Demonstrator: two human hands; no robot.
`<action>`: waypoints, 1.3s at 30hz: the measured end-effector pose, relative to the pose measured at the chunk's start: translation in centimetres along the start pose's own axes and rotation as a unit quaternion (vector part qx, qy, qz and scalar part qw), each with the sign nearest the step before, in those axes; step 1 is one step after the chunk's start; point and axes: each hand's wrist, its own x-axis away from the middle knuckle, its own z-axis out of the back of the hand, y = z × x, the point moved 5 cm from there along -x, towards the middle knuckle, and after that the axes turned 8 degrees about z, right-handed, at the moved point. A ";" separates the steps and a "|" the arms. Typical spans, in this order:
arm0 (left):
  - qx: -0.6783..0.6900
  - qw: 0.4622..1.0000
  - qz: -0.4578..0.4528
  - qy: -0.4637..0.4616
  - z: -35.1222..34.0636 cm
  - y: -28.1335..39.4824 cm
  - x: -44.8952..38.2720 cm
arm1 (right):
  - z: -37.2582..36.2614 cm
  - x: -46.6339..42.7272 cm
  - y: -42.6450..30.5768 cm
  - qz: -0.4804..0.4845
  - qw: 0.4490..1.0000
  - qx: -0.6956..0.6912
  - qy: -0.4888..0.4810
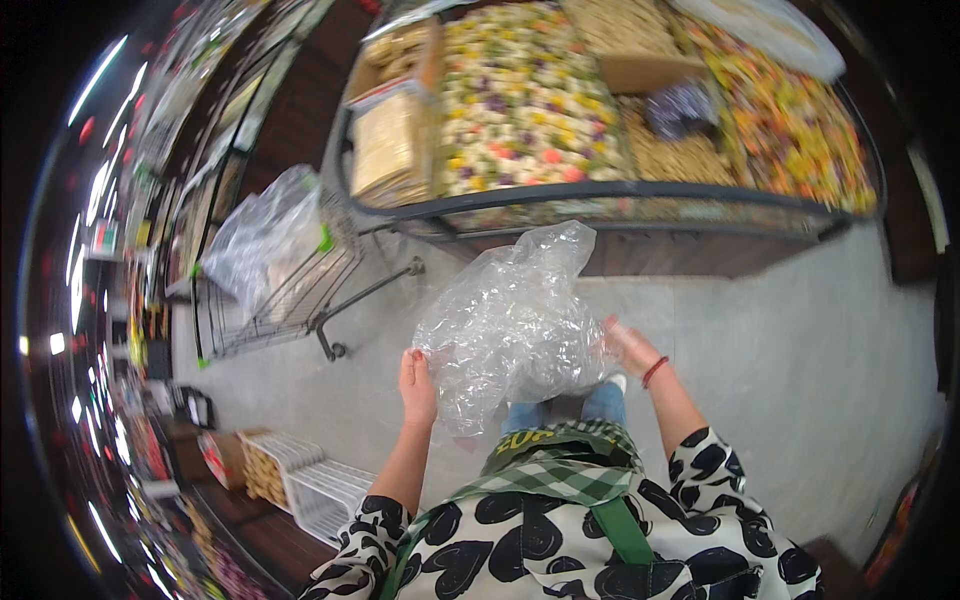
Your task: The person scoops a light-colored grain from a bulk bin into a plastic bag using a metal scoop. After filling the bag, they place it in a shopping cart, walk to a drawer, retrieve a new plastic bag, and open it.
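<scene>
A large crinkled clear plastic bag [517, 322] is spread in front of me, above the grey floor and my legs. My left hand [418, 386] grips its left edge, with the thumb and fingers closed on the film. At the bag's right edge is my right hand [630, 346], blurred, with a red band on the wrist; its fingers touch the film or lie just beside it, and its exact hold is unclear. The bag looks puffed out, and I can see nothing certain inside it.
Ahead stands a display bin [525, 196] of colourful small goods, with flat packs [386, 146] at its left end. A wire shopping cart [300, 300] holding a clear bag [262, 232] is at the left. White wire baskets [330, 487] stand at the lower left, near shelving.
</scene>
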 end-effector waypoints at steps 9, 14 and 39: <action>0.131 0.959 0.083 0.238 26.2 -11.9 2.4 | -17.5 -10.0 -9.7 0.157 0.946 0.276 0.059; 0.320 0.884 0.126 0.316 34.4 -17.3 5.4 | -33.3 -13.2 -12.3 0.231 0.966 0.092 -0.075; 0.179 0.926 0.014 0.333 44.7 -8.7 -1.0 | -54.7 -10.7 -22.2 0.131 0.880 0.214 -0.404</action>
